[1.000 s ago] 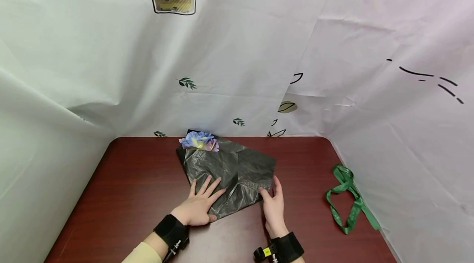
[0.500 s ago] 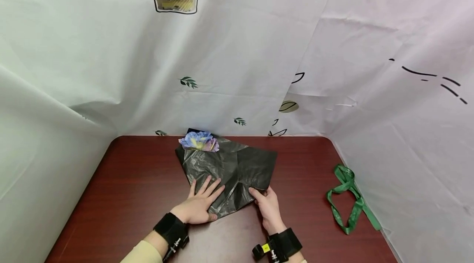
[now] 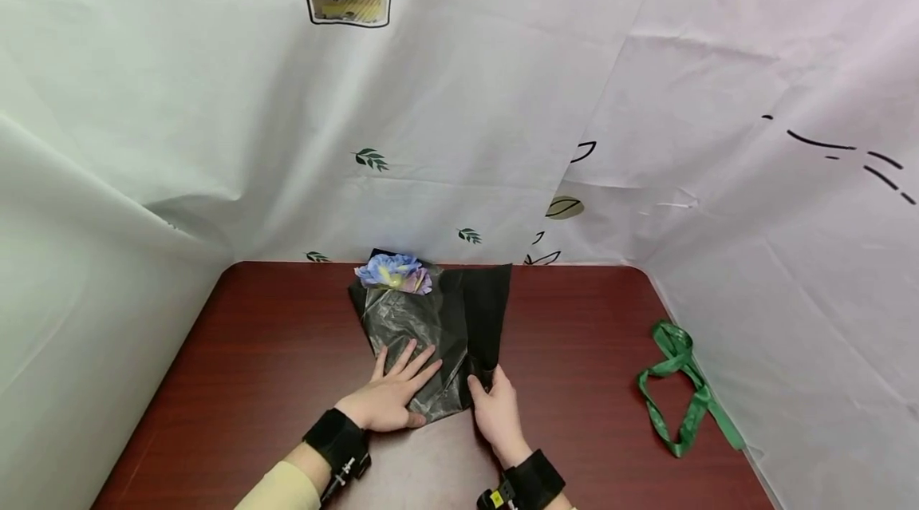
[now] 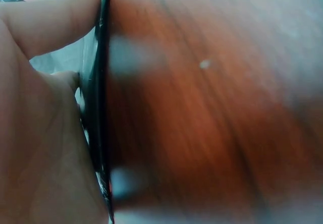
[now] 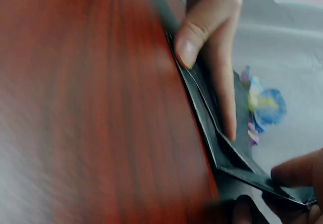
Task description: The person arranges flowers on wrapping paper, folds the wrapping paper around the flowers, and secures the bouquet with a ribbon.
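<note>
Spreading left hand (image 3: pixel 388 401) across black paper (image 3: pixel 402 318), pressing its lower left part onto table (image 3: pixel 273 350), mid-width. Pinching paper's lower right edge with right hand (image 3: pixel 497 414). Seemingly folding side inward; best bearing down firmly, creasing evenly, sparing blue-purple flower (image 3: pixel 393 273) at paper's top left. Seeing green ribbon (image 3: pixel 698 396) well apart, rightward.

Worktop (image 5: pixel 91 103): reddish wood grain, left of view. Black paper (image 5: pixel 204 118): layered edge running diagonally. Left hand (image 5: pixel 216 24): upper centre, thumb on paper, one finger extended along it. Right hand (image 5: pixel 305 176): partly out of view, grip pinching paper. Blue-purple flower (image 5: pixel 267 105) beyond, blurred.
</note>
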Available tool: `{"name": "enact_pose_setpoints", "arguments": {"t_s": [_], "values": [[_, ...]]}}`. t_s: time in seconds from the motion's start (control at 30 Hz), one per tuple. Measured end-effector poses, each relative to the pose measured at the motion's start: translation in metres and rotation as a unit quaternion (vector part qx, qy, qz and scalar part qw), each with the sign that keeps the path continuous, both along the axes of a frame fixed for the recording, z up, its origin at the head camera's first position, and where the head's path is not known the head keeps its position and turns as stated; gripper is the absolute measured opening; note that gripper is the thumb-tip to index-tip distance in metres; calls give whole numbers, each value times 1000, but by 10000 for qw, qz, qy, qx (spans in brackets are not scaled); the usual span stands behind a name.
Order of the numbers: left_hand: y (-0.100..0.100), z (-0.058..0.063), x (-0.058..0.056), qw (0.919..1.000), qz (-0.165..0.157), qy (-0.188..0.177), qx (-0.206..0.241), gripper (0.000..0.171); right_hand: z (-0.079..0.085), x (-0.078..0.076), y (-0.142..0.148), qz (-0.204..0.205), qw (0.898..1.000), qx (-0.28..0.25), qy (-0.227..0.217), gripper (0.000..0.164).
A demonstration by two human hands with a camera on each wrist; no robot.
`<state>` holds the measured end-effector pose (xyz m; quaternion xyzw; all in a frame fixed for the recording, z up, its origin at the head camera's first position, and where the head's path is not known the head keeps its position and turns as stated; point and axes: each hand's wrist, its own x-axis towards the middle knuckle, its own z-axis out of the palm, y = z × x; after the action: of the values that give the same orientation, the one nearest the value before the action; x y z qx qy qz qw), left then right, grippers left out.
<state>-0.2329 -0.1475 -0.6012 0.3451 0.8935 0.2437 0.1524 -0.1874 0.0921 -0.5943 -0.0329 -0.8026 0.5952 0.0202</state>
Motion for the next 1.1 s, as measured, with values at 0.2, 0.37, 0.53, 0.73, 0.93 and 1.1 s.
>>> {"name": "enact_pose_setpoints", "arguments": {"t_s": [0.2, 0.37, 0.53, 0.73, 0.93, 1.1], "values": [[11, 9, -2, 9997, -69, -88, -201, 94, -1, 2, -10, 196, 9979, 490, 373, 81], [15, 4, -5, 9999, -105, -78, -42, 95, -4, 0, -15, 642, 9895, 1048, 755, 91], [20, 5, -3, 9994, -9, 16, -331, 86, -9, 1, -15, 1268, 9790, 1431, 711, 94], [23, 10, 1, 9979, 190, 165, -603, 79, -7, 6, -12, 1898, 9639, 1745, 668, 99], [21, 9, 0, 9993, 270, -77, -231, 83, -6, 7, -15, 2011, 9571, 1975, 676, 100], [23, 6, -2, 9992, 124, 128, -365, 75, -4, 0, -20, 1678, 9475, 2532, 994, 102]]}}
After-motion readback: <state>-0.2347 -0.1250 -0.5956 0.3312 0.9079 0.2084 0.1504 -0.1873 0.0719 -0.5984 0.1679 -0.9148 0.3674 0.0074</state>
